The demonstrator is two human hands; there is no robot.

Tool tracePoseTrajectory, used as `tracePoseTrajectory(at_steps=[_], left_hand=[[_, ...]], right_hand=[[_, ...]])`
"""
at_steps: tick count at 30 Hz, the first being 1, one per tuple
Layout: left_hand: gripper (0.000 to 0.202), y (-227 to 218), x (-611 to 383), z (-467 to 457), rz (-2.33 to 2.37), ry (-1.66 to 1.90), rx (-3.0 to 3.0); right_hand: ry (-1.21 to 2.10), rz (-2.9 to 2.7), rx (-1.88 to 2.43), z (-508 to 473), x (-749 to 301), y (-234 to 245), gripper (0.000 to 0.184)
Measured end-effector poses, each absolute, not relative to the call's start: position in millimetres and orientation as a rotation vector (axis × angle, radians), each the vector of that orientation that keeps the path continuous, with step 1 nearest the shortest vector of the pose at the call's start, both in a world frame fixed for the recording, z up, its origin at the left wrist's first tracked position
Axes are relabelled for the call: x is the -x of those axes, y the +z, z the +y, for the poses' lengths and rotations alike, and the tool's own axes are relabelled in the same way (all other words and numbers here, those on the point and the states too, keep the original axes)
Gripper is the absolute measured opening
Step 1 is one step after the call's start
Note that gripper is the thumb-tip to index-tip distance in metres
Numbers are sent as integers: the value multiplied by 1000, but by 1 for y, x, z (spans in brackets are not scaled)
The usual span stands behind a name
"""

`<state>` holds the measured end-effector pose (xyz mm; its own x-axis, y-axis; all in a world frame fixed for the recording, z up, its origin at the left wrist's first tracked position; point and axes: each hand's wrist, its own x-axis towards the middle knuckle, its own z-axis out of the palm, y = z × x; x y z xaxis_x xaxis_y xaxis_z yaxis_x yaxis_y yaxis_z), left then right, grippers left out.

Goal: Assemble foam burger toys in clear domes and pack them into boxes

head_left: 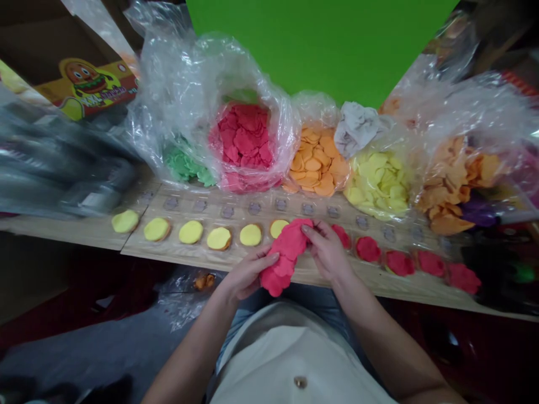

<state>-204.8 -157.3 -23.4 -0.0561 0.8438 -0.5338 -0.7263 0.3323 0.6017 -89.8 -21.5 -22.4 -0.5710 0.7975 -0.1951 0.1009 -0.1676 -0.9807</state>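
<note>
My left hand (246,275) is closed under a stack of red felt pieces (285,255), gripping its lower end. My right hand (326,249) pinches the top of the same stack, just above a wooden board (261,210). On the board lies a row of yellow round pieces (191,232) to the left of my hands. A row of red pieces (399,262) lies to the right.
Clear plastic bags stand behind the board: green pieces (185,165), red pieces (246,137), orange pieces (315,160), yellow pieces (379,179), and more orange pieces (452,191). A cardboard box with a burger picture (86,84) is at far left. Dark wrapped bundles (54,168) lie left.
</note>
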Motion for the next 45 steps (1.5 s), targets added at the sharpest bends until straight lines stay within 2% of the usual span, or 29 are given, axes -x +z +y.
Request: tracePoseTrajectory(at_steps=[2, 5, 8, 12, 14, 19, 21, 27, 31, 33, 37, 39, 42, 45], left_hand=[[39, -20, 205, -158, 1040, 1307, -172], [35, -10, 206, -157, 1216, 1322, -316], [32, 1, 206, -154, 1412, 1262, -618], [29, 6, 203, -150, 1627, 1133, -1016], [26, 4, 201, -149, 1715, 1094, -1126], [23, 7, 202, -148, 1771, 1023, -1236], [22, 12, 203, -148, 1752, 1021, -1201], [25, 5, 209, -158, 1450, 1167, -602], [23, -11, 228, -183, 1285, 1346, -261], [26, -16, 240, -197, 1228, 1432, -198], [46, -22, 254, -211, 1207, 1488, -121], [53, -25, 254, -210, 1240, 1443, -143], [49, -30, 249, -202, 1321, 1351, -221], [43, -33, 243, -190, 1444, 1248, -405]], right_hand=[[1524, -1777, 1054, -22, 86, -23, 30], [1136, -2161, 868, -30, 76, -19, 31], [1185, -2405, 658, -43, 69, -14, 35], [1198, -2469, 623, -49, 66, -13, 38], [1305, -2404, 640, -47, 66, -15, 34], [1993, -1816, 864, -42, 69, -30, 32], [2168, -1547, 978, -42, 73, -37, 32], [2262, -1020, 1185, -34, 76, -43, 33], [2330, -1012, 1184, -19, 65, -41, 36], [2201, -1256, 1179, -11, 60, -40, 36], [1482, -1986, 1118, 3, 71, -37, 29], [1368, -2251, 982, 8, 87, -37, 27], [1338, -2526, 825, 10, 116, -42, 23], [1014, -2751, 737, 9, 134, -50, 23]])
